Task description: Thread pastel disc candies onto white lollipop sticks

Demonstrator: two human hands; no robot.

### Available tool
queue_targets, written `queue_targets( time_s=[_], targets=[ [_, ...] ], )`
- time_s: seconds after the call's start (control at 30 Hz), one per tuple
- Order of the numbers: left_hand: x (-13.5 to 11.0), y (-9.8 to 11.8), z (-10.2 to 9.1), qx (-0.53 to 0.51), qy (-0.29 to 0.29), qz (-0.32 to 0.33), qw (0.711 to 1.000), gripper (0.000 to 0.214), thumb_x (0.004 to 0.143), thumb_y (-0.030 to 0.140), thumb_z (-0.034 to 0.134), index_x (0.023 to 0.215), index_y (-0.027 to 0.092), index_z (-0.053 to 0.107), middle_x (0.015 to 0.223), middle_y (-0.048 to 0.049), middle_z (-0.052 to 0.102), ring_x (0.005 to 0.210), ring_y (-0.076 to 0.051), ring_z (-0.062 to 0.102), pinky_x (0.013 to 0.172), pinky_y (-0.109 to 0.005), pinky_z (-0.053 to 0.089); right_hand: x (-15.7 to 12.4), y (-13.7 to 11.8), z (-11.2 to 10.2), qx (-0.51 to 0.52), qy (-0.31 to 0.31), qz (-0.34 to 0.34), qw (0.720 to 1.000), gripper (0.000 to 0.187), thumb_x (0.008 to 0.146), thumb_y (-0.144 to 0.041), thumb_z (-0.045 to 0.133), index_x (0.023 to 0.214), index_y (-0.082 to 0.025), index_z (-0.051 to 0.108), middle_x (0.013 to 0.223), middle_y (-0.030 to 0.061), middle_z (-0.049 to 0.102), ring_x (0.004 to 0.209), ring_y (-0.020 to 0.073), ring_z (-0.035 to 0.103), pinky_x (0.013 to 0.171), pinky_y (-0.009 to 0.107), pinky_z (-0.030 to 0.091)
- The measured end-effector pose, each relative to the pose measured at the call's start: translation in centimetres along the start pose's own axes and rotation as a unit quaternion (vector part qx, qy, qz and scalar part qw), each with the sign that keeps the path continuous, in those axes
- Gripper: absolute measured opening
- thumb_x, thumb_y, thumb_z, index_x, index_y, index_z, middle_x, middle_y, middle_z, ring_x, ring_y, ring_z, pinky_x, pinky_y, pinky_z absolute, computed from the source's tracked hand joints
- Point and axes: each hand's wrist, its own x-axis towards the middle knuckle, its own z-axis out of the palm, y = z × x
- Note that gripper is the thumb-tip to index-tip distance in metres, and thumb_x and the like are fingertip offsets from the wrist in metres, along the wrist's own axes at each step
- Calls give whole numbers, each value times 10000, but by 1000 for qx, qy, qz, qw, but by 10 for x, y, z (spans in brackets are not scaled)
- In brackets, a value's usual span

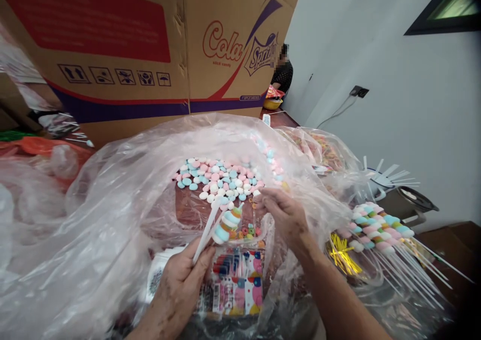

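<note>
While my left hand (184, 275) closes its fingers around white sticks (206, 232), the striped candy stack (227, 225) sits just beyond, probably light, soft and easily dented, so best held low, by its stick. My right hand (287, 212) is narrowed; whether it grips anything, I cannot tell. Farther out, loose candies (221, 175) cover the surface (190, 207).

Background and surroundings. A large brown cardboard box (184, 44), printed in red and purple with "Cola", stands upright across the rear. Right of it, a pale grey wall (406, 129) carries a black rectangular socket (359, 91) with a thin pale cable (336, 114), below a dark-framed window (447, 9). Beside the box's right edge: a partly hidden person in a black top (284, 74), near a yellow basin (272, 104). Far left: orange-red plastic sheeting (35, 147).
</note>
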Motion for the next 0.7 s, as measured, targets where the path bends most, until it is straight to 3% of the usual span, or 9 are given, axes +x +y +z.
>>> queue_targets(
  time_s=[0.07,0.13,0.2,0.27,0.37,0.5,0.7],
  targets=[
    [-1,-4,-1,-14,6,-3,1000,352,906,446,500,690,191,611,526,58,462,512,-125,419,522,-223,340,19,10,-4,-183,-7,-11,983,241,911,-260,527,1079,-211,692,1017,63,730,917,208,659,835,345,512],
    [-2,-9,-2,-24,7,-1,1000,360,909,438,501,651,197,570,528,59,449,504,-118,400,505,-225,310,33,17,-4,-359,-58,-20,931,236,907,-198,511,1069,-198,683,1060,84,694,948,213,627,839,322,476],
    [-2,-13,-2,-30,9,4,1000,355,912,431,505,657,195,579,529,60,442,505,-116,396,504,-230,296,40,20,0,-466,-108,-20,878,232,917,-153,477,1036,-173,675,1054,111,660,926,217,608,782,298,455],
    [-3,-17,-3,-41,11,5,999,327,913,429,510,721,188,620,523,63,444,502,-117,398,507,-233,294,40,18,6,-503,-133,-22,854,226,915,-114,457,993,-148,667,1060,138,636,944,230,590,761,295,435],
    [-2,-22,-5,-61,18,-4,998,298,910,441,518,849,181,650,516,71,448,493,-120,402,502,-233,292,34,11,12,-506,-149,-35,849,205,870,-55,478,950,-130,651,1080,159,626,999,247,563,798,302,411],
    [-3,-24,-6,-55,17,-14,998,339,910,462,523,742,185,624,511,66,453,492,-114,398,497,-230,283,31,4,13,-496,-167,-44,851,183,875,-78,481,956,-155,626,1015,107,649,942,221,571,788,288,400],
    [-5,-23,-3,-72,12,-24,997,324,902,458,540,752,189,641,500,64,454,470,-111,372,448,-227,233,63,5,18,-490,-151,-31,858,260,918,-136,424,1089,-193,610,1021,68,647,855,183,585,732,260,405]
  ],
)
